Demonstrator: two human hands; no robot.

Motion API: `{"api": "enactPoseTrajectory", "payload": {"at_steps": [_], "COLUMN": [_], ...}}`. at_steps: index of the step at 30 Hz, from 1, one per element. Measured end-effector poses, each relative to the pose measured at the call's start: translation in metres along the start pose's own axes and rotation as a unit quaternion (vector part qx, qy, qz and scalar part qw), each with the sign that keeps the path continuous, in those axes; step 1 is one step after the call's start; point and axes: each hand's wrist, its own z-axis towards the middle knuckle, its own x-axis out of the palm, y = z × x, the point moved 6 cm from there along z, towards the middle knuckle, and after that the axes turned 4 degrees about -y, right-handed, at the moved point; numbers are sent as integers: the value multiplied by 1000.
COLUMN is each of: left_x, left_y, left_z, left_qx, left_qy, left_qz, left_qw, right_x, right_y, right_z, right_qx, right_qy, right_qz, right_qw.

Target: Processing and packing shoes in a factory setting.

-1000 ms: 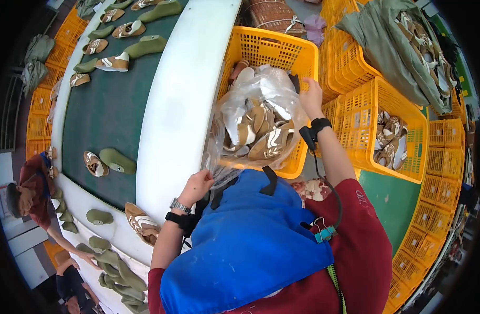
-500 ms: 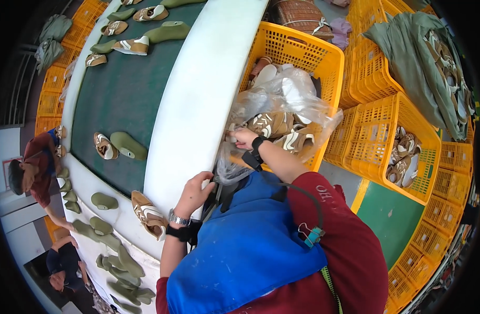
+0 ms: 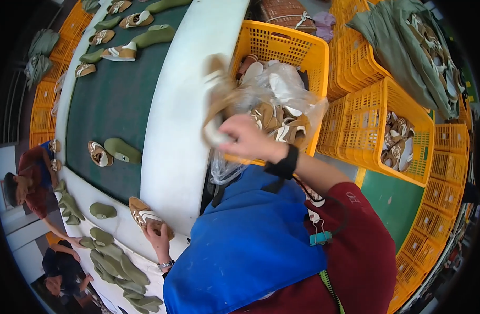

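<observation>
In my right hand (image 3: 247, 138) is a brown-and-white sneaker (image 3: 219, 99), blurred by motion, raised over the white table border beside the yellow crate. My fingers close on its pale end. My left hand (image 3: 158, 239) grips another brown sneaker with white stripes (image 3: 144, 214), which lies on the white tabletop at the near left. Inside the yellow crate (image 3: 282, 39) are several more such sneakers (image 3: 268, 116), partly covered by a clear plastic bag (image 3: 308, 97).
A dark green conveyor belt (image 3: 119, 94) carries several sneakers and green shoe lasts (image 3: 155, 35). More lasts (image 3: 114, 261) lie on the white table at left, where two people stand. Stacked yellow crates (image 3: 355, 125) line the right; a grey-green cloth (image 3: 386, 36) covers some.
My right hand has come out of the crate's plastic bag, lifting a sneaker up and left. My left hand has moved from the table edge down-left onto the other sneaker.
</observation>
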Motion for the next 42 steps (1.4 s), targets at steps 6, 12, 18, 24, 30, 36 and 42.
{"api": "enactPoseTrajectory", "payload": {"at_steps": [6, 12, 18, 24, 30, 36, 42], "left_x": [11, 5, 5, 7, 2, -6, -14], "left_y": [-26, -31, -49, -46, -55, -55, -180], "left_z": [-5, -17, -20, -26, -19, 6, 56], "left_qx": [-5, 14, -11, -11, -25, 8, 201], "left_qy": [17, 17, 44, 64, 94, 178, 109], "left_qz": [28, -13, -17, 23, -2, 79, 33], "left_qw": [999, 1000, 999, 998, 995, 981, 973], "right_x": [121, 25, -13, 73, 79, -46, -179], "right_y": [25, -172, -291, -268, -275, -248, -95], "right_z": [-29, -57, -174, -148, -145, -128, -75], "right_qx": [-114, 431, 644, 700, 668, 479, 391], "right_qy": [333, -41, 63, 9, -39, -138, -121], "right_qz": [48, 23, -181, -39, -23, -13, 47], "right_qw": [935, 901, 741, 713, 743, 867, 911]}}
